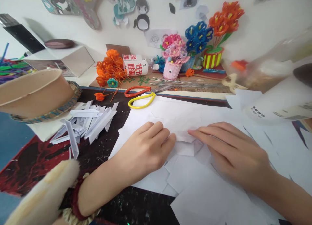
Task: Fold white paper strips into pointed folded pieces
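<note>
While both hands press down, findings follow.
Left hand (146, 147): fingers curled together, tips flat on the folded paper piece (186, 143), clamped on nothing.
Right hand (229, 150): fingers straight, together, flat on the same piece.
Position: piece lies between the fingertips, touching both; long axis runs left to right; neither hand nearer.
Appearance: small, white, creased, atop loose white sheets (195, 182) on the surface.
Nearby: folded strips (87, 122) left; yellow scissors (141, 101) beyond.
</note>
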Demonstrator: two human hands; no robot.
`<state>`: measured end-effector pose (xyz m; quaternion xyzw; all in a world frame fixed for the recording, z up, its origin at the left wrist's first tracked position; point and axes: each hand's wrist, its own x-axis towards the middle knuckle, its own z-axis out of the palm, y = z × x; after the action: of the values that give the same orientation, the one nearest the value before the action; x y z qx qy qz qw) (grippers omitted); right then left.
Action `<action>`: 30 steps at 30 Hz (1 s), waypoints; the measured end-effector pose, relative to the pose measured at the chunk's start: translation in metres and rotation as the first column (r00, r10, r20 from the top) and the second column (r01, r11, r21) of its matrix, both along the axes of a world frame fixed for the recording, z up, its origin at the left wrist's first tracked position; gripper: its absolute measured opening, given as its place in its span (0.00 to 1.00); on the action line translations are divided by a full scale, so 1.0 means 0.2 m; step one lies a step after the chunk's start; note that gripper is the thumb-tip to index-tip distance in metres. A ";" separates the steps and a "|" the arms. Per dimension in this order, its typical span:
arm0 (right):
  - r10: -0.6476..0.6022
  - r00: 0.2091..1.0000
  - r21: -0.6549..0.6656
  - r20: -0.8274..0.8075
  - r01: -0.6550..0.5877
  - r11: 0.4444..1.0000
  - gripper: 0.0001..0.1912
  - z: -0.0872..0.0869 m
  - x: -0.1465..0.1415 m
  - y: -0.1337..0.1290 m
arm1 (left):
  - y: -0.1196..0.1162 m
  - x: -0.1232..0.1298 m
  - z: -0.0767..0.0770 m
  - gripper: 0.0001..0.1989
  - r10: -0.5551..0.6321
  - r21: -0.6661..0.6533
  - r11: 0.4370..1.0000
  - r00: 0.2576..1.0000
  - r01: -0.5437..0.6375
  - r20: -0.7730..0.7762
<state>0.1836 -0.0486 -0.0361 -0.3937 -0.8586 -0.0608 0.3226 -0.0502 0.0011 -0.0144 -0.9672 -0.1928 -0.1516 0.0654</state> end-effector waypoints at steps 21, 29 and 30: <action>0.028 0.989 0.028 0.142 -0.033 0.999 0.15 0.04 -0.02 -0.03 | -0.01 0.01 -0.01 0.20 0.032 -0.074 0.996 0.986 -0.044 -0.166; 0.072 0.985 -0.008 0.159 -0.071 0.997 0.15 0.03 -0.01 -0.03 | -0.03 0.03 0.00 0.21 0.064 -0.104 0.991 0.972 -0.089 -0.224; 0.074 0.984 -0.009 0.162 -0.074 0.997 0.16 0.03 -0.01 -0.03 | -0.03 0.03 0.00 0.21 0.064 -0.102 0.991 0.972 -0.089 -0.226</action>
<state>0.1809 -0.0551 -0.0295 -0.3559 -0.8961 -0.0794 0.2532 -0.0447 -0.0057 -0.0148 -0.9721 -0.2298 -0.0290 0.0383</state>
